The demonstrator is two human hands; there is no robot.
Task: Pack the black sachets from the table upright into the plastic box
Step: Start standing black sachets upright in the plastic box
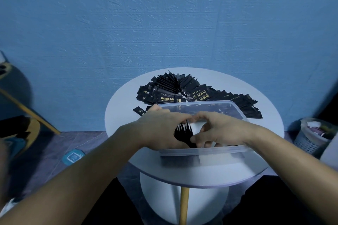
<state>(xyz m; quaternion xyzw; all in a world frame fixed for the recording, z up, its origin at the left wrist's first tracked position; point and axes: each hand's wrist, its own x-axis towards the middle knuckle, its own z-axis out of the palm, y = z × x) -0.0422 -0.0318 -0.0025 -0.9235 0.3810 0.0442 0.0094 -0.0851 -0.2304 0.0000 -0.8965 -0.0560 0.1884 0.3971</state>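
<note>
A clear plastic box (236, 109) stands on the round white table (124, 107), near its front. Both my hands reach down into the box. My left hand (159, 129) and my right hand (219, 129) together hold a fanned bunch of black sachets (183, 131) standing upright inside the box, fingertips meeting above it. More sachets stand along the box's near wall (182, 160). A large loose pile of black sachets with gold print (182, 87) lies on the table behind the box, spreading to the right (245, 104).
A blue textured wall rises right behind the table. A white laundry basket (309, 139) with clothes stands on the floor at the right. A dark chair with a wooden leg (27, 109) is at the left. A blue sticker (73, 156) marks the floor.
</note>
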